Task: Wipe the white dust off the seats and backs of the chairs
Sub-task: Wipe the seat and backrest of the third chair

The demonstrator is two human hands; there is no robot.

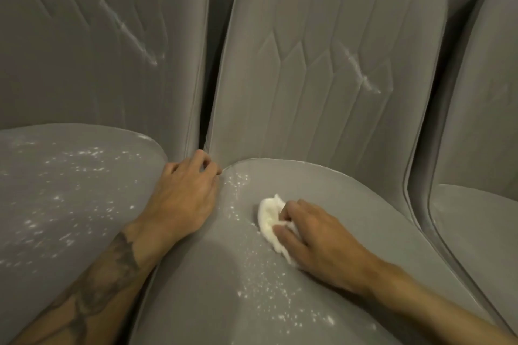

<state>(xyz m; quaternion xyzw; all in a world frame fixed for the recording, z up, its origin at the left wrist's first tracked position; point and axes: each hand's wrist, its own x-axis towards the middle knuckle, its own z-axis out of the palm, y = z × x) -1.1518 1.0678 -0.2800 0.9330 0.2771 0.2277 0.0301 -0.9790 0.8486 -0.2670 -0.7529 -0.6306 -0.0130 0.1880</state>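
Three grey upholstered chairs stand side by side. My right hand (314, 235) presses a crumpled white cloth (269, 218) onto the middle chair's seat (350, 204). White dust specks (269, 297) lie on that seat, left of and below the cloth. A white streak (361, 75) marks the middle chair's back. My left hand (185, 193) rests fingers curled in the gap between the middle seat and the left chair's seat (70, 190), holding nothing. The left seat is speckled with dust, and its back (98, 36) carries a long white streak (131, 31).
A third grey chair (476, 148) stands at the right with faint marks on its back. A dark narrow gap (206, 109) separates the left and middle chair backs.
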